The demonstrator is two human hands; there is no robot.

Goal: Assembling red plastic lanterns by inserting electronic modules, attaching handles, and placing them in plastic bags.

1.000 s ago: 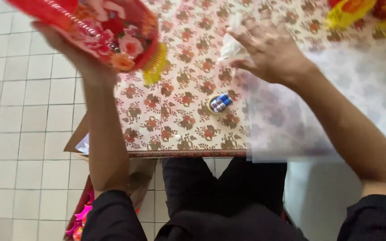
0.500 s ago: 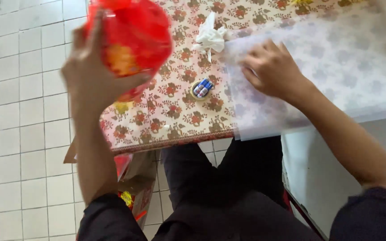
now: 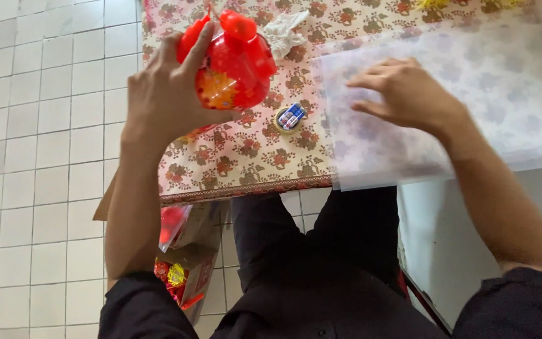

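My left hand [image 3: 167,94] grips a red, shiny wrapped bundle [image 3: 233,63] and holds it up over the left part of the table. The bundle has a yellow and orange patch on its near side. My right hand [image 3: 406,94] lies flat, fingers spread, on a sheet of frosted wrapping film with a pale flower print [image 3: 472,119]. The film covers the right part of the table and hangs over its near edge.
The table wears a cloth with a red flower pattern [image 3: 246,157]. A roll of tape [image 3: 288,118] and a crumpled white scrap [image 3: 285,32] lie between my hands. A cardboard box with red items [image 3: 186,263] stands on the tiled floor by my legs.
My left hand has turned and carried the red bundle to the right, nearer the tape roll. My right hand has moved from the white scrap down onto the film and flattened.
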